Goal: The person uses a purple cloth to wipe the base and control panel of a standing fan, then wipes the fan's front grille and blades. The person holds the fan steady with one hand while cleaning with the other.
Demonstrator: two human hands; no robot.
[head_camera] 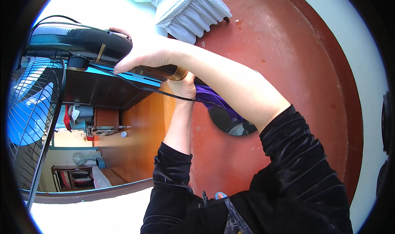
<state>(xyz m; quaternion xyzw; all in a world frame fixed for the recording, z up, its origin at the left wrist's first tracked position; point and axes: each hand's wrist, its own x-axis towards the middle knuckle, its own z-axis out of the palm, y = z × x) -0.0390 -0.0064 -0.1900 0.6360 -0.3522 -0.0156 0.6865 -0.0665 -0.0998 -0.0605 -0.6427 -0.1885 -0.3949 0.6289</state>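
A black pedestal fan leans across the upper left, its glossy motor housing (pixel 77 41) above its wire grille (pixel 37 98). Blue blades (pixel 31 119) show through the wires. My right hand (pixel 145 50) grips the rear end of the housing, thumb below and fingertips over the top. Lower down, by the brass-coloured collar (pixel 179 74), my left hand (pixel 183 86) is closed on a purple cloth (pixel 213 98) around the fan's pole; its fingers are mostly hidden. The cloth hangs past my right forearm above the round black base (pixel 228 123). A black cord (pixel 154 89) passes in front of my left hand.
A stool or seat with a frilled grey cover (pixel 194 14) stands on the red floor (pixel 296 64) at the top. Leftward, a doorway with a dark door (pixel 92 87) opens onto a wooden-floored room (pixel 135 138) with a shelf of clothes (pixel 77 178). A pale wall (pixel 364 79) curves along the right.
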